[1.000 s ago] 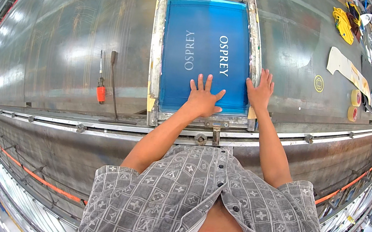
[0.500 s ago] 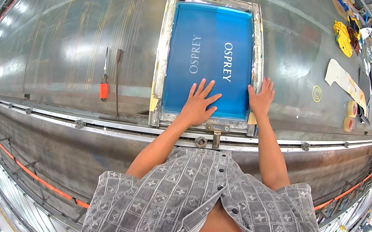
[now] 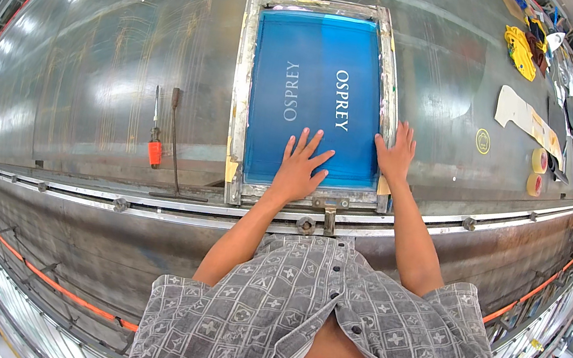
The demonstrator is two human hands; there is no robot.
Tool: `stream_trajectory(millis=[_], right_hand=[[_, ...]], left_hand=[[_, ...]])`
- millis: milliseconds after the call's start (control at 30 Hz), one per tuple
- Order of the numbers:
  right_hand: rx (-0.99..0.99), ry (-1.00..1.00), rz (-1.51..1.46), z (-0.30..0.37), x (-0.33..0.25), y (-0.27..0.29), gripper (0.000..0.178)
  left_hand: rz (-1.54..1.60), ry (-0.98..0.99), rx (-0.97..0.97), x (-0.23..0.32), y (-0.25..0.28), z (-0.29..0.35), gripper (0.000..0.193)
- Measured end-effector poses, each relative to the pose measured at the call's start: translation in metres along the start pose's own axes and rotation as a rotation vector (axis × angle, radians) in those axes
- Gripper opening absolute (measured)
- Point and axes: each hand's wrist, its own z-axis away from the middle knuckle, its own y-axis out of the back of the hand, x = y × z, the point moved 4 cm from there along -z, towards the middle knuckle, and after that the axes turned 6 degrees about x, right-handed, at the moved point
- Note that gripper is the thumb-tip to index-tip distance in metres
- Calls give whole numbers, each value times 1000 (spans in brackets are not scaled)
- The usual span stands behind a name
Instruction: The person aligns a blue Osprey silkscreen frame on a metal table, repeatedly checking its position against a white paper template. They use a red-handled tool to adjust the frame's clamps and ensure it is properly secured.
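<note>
A screen-printing frame [image 3: 240, 95] lies on the long metal table in front of me, its metal border worn and stained. Blue mesh [image 3: 278, 49] fills it, with two lines of pale lettering, one bright and one faint. Over the lower part of the mesh my left hand [image 3: 297, 171] lies flat with its fingers spread. My right hand [image 3: 395, 155] rests on the frame's right side, thumb toward the mesh and the other fingers stretched along the outer edge. Neither hand grips anything visible. A metal bracket [image 3: 330, 213] joins the frame's near edge to the rail.
A screwdriver-like tool with an orange handle [image 3: 154, 152] and a thin metal rod [image 3: 174, 134] lie left of the frame. To the right are tape rolls [image 3: 536, 173], a pale cut panel [image 3: 520, 116] and yellow cloth [image 3: 520, 53]. A metal rail [image 3: 438, 226] runs along the near table edge.
The view has shifted a little, so the frame and tools appear slightly lower and further left. Both hands keep nearly the same places on the frame.
</note>
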Motion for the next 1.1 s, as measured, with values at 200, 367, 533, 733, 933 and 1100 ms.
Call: stream_trajectory(millis=[200, 367, 533, 733, 933, 1100], right_hand=[[5, 2, 11, -1, 6, -3, 78], [9, -13, 5, -2, 3, -2, 78], [2, -15, 17, -3, 2, -3, 79], [-7, -16, 42, -4, 10, 3, 81], [-124, -64, 103, -17, 27, 16, 84], [-97, -19, -17, -17, 35, 16, 85]], left_hand=[[8, 6, -16, 1, 0, -1, 46], [5, -2, -12, -3, 0, -4, 46], [11, 10, -14, -2, 2, -5, 44], [322, 193, 279, -4, 37, 3, 26], [-136, 581, 492, -56, 90, 88, 42], [48, 614, 362, -75, 73, 110, 49]])
